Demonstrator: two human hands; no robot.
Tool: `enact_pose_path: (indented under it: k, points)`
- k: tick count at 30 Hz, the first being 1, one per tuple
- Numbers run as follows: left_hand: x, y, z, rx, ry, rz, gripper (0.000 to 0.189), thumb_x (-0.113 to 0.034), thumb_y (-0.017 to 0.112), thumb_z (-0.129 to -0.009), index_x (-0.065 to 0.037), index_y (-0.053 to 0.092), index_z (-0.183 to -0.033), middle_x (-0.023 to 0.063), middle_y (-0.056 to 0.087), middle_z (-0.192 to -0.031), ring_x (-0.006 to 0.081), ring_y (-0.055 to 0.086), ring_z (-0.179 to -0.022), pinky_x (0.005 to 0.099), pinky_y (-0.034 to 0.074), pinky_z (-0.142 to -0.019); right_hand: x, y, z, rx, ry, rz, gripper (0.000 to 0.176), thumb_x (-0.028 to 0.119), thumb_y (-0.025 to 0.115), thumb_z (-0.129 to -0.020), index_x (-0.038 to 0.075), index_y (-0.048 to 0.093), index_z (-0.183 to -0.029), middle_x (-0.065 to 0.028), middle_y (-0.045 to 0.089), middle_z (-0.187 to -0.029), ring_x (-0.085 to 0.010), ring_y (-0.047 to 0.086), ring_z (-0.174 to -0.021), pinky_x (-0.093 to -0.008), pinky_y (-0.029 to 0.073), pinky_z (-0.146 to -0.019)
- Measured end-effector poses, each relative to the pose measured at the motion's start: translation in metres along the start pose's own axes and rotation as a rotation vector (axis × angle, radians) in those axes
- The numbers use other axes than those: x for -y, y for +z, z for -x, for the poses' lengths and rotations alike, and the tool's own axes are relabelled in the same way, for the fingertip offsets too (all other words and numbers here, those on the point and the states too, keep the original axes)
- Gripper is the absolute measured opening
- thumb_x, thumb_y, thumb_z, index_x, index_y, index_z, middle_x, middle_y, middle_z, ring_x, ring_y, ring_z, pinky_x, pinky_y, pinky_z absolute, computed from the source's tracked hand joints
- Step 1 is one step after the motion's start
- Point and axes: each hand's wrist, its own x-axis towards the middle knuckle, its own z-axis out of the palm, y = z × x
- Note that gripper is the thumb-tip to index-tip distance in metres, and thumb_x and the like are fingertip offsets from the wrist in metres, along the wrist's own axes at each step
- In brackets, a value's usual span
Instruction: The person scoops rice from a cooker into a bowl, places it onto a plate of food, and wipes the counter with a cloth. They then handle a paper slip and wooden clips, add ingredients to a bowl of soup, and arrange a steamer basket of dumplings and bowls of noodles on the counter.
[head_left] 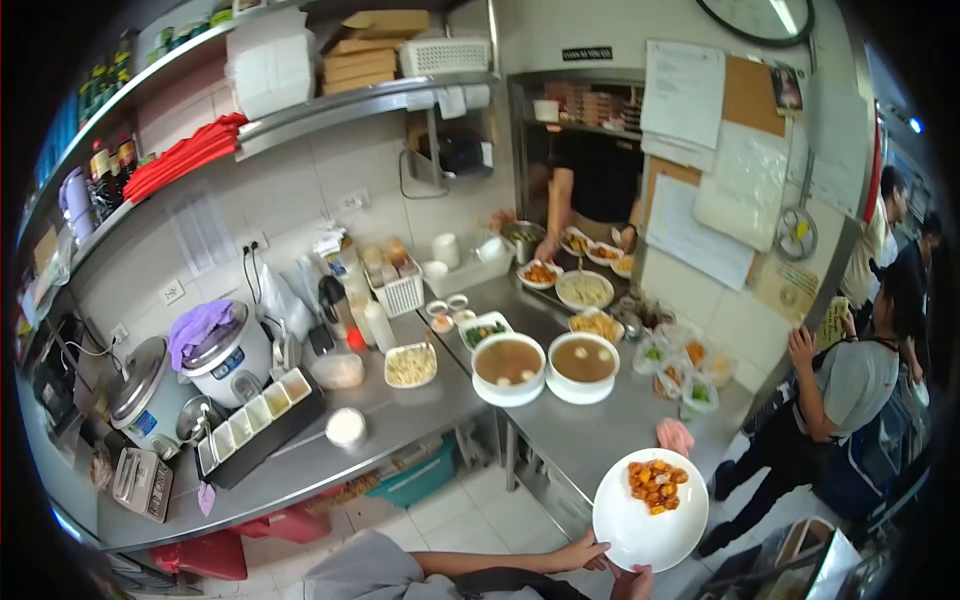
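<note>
A round white plate (625, 525) with a small heap of glazed orange-red food pieces (657, 487) on one side is at the lower right. My left hand (582, 553) grips its near left rim with the fingers closed at the edge. Beside it, my right hand (632, 582) holds the bottom rim; part of this hand is cut off by the frame edge. The plate is off the counter, just in front of its edge. Nearest to it on the counter is a crumpled pink cloth (676, 437).
Two soup bowls (510, 362), a rice dish (411, 366) and bagged ingredients (698, 395) stand on the steel counter (560, 430). Behind the pass-through, a person (595, 175) reaches toward filled dishes (541, 274). Another person (845, 390) stands at right. Rice cookers (225, 360) are at left.
</note>
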Motion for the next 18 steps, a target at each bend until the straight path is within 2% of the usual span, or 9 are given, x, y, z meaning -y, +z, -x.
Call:
enact_pose_path:
  k: [2, 4, 7, 10, 11, 14, 15, 16, 18]
  points:
    - [0.017, -0.042, -0.019, -0.093, 0.174, 0.004, 0.071, -0.028, 0.048, -0.092, -0.017, -0.004, -0.14, 0.0162, 0.049, -0.118, 0.0199, 0.064, -0.08, 0.0334, 0.054, -0.072, -0.031, 0.029, -0.033, 0.1, -0.22, 0.274, 0.017, 0.007, 0.048, -0.083, -0.001, 0.056, -0.095, -0.0127, 0.058, -0.082, -0.021, 0.055, -0.075, -0.0343, 0.047, -0.065]
    - [-0.001, -0.059, -0.009, -0.156, 0.207, 0.081, 0.065, -0.018, 0.044, -0.092, -0.015, -0.001, -0.139, 0.0154, 0.053, -0.111, 0.0199, 0.064, -0.081, 0.0341, 0.055, -0.075, -0.048, 0.05, -0.046, 0.188, -0.426, 0.558, 0.018, 0.007, 0.05, -0.082, -0.002, 0.056, -0.097, -0.0121, 0.057, -0.083, -0.0199, 0.053, -0.076, -0.0347, 0.047, -0.066]
    - [-0.015, -0.084, -0.011, -0.126, 0.158, 0.155, 0.065, -0.012, 0.044, -0.09, -0.014, 0.001, -0.139, 0.0152, 0.052, -0.109, 0.0193, 0.063, -0.079, 0.0309, 0.056, -0.067, 0.018, 0.111, 0.004, 0.127, -0.426, 1.056, 0.018, 0.006, 0.049, -0.084, -0.001, 0.055, -0.099, -0.0132, 0.058, -0.088, -0.0203, 0.052, -0.076, -0.0352, 0.047, -0.066]
    - [-0.012, -0.101, -0.028, -0.108, 0.226, 0.234, 0.065, -0.012, 0.044, -0.09, -0.017, 0.002, -0.139, 0.0146, 0.055, -0.104, 0.0194, 0.064, -0.078, 0.0317, 0.056, -0.066, -0.013, 0.104, -0.04, 0.306, -0.463, 1.017, 0.027, 0.007, 0.05, -0.083, -0.001, 0.054, -0.108, -0.0181, 0.06, -0.095, -0.026, 0.057, -0.083, -0.0394, 0.047, -0.073]
    - [-0.004, -0.104, -0.034, -0.124, 0.235, 0.221, 0.065, -0.012, 0.044, -0.09, -0.018, 0.002, -0.139, 0.0144, 0.056, -0.102, 0.0198, 0.064, -0.077, 0.0324, 0.056, -0.066, 0.0, 0.104, -0.043, 0.401, -0.367, 0.936, 0.029, 0.009, 0.051, -0.084, -0.001, 0.053, -0.111, -0.0191, 0.06, -0.097, -0.0271, 0.057, -0.087, -0.0391, 0.048, -0.074]
    - [-0.003, -0.113, -0.049, -0.159, 0.245, 0.251, 0.063, -0.015, 0.045, -0.091, -0.021, 0.004, -0.139, 0.0148, 0.06, -0.097, 0.0211, 0.065, -0.076, 0.034, 0.056, -0.066, 0.108, 0.107, 0.001, 0.664, 0.253, 0.544, 0.035, 0.016, 0.053, -0.085, 0.0, 0.051, -0.117, -0.0219, 0.058, -0.104, -0.0303, 0.058, -0.098, -0.0381, 0.049, -0.078]
    - [-0.006, -0.118, -0.053, -0.144, 0.209, 0.249, 0.063, -0.016, 0.045, -0.092, -0.021, 0.005, -0.139, 0.0153, 0.06, -0.097, 0.0213, 0.065, -0.076, 0.0342, 0.056, -0.066, 0.148, 0.107, 0.014, 0.699, 0.347, 0.484, 0.038, 0.019, 0.053, -0.086, 0.0, 0.051, -0.119, -0.0229, 0.058, -0.106, -0.0314, 0.058, -0.102, -0.0378, 0.05, -0.08]
    - [-0.006, -0.123, -0.061, -0.129, 0.176, 0.249, 0.062, -0.017, 0.046, -0.092, -0.021, 0.005, -0.139, 0.0157, 0.06, -0.098, 0.0215, 0.065, -0.076, 0.0343, 0.056, -0.066, 0.175, 0.115, 0.003, 0.723, 0.302, 0.523, 0.038, 0.019, 0.053, -0.086, 0.0, 0.051, -0.119, -0.0228, 0.058, -0.107, -0.0312, 0.057, -0.103, -0.0379, 0.049, -0.08]
    - [-0.021, -0.124, -0.058, -0.12, 0.132, 0.187, 0.059, -0.027, 0.049, -0.093, -0.017, 0.01, -0.137, 0.0173, 0.062, -0.095, 0.0228, 0.064, -0.082, 0.0329, 0.056, -0.068, 0.213, 0.136, -0.048, 0.683, -0.057, 0.729, 0.038, 0.021, 0.052, -0.087, 0.0, 0.05, -0.119, -0.0225, 0.057, -0.108, -0.0308, 0.057, -0.103, -0.038, 0.048, -0.082]
